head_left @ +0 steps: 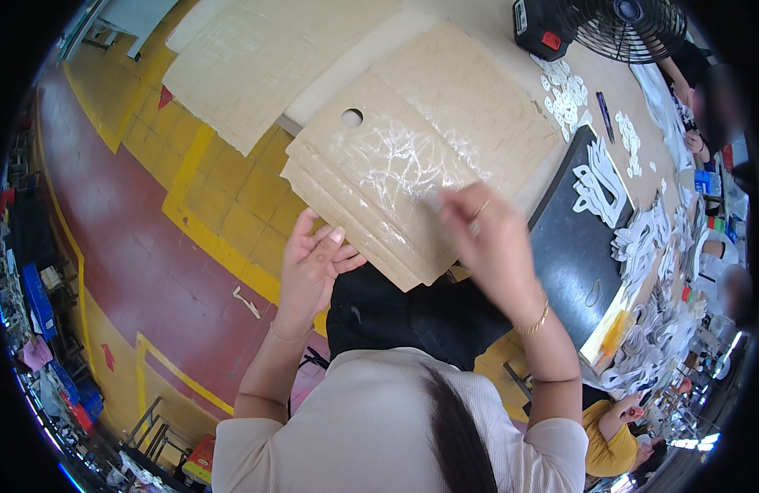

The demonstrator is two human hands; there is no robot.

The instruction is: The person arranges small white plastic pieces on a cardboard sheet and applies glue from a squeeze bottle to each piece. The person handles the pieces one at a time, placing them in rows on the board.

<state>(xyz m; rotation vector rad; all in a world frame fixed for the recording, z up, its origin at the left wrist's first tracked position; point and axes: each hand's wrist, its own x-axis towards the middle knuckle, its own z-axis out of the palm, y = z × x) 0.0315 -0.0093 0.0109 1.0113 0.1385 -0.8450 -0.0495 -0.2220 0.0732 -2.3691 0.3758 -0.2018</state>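
Note:
A tan cardboard sheet [379,119] with a round hole and fold lines lies in front of me, its near edge over my lap. White criss-cross streaks mark its middle. My left hand [314,259] grips the near left edge, thumb on top and fingers around the rim. Over the right part of the streaks is my right hand [486,230], blurred by motion. Its fingers are pinched together on something small and pale that I cannot make out.
A black board [564,246] on my right carries white cut pieces [600,182]. Beyond it lie heaps of white strips [642,345], small white ovals [567,99] and a pen [604,117]. A black fan [626,29] stands far right. Another cardboard sheet [240,78] lies far left. People sit at right.

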